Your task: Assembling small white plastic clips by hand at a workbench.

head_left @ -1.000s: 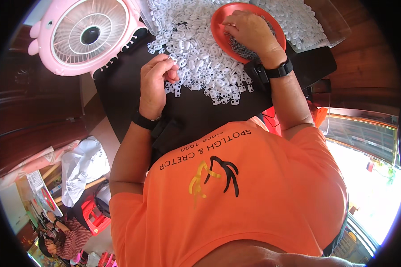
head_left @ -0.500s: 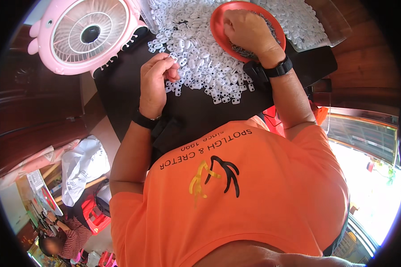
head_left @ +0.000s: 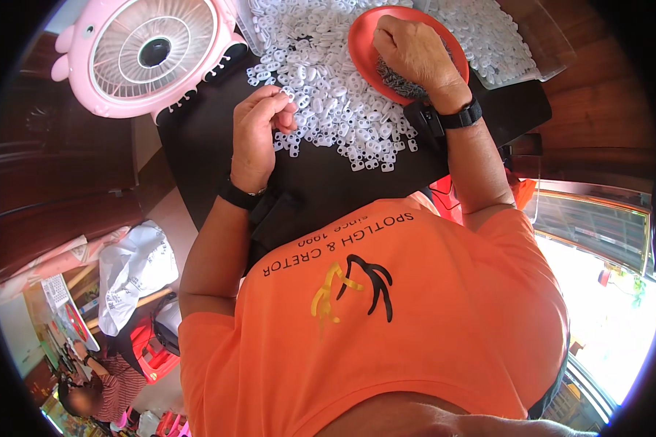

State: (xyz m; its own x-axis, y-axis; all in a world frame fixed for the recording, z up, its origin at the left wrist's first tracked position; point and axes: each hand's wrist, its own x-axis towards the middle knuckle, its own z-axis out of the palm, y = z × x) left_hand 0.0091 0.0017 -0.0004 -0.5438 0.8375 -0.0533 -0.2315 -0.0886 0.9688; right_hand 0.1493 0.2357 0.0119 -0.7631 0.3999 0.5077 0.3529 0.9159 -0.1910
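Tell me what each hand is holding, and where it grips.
Left hand pinches one small white plastic piece at its fingertips. Right hand rests in the red dish; any grip hidden.

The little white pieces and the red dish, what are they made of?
The white pieces look like moulded plastic: identical, smooth, slightly glossy. The red dish under the right hand also seems plastic, matte and evenly coloured. The grey bits in it look metallic, though that is unclear.
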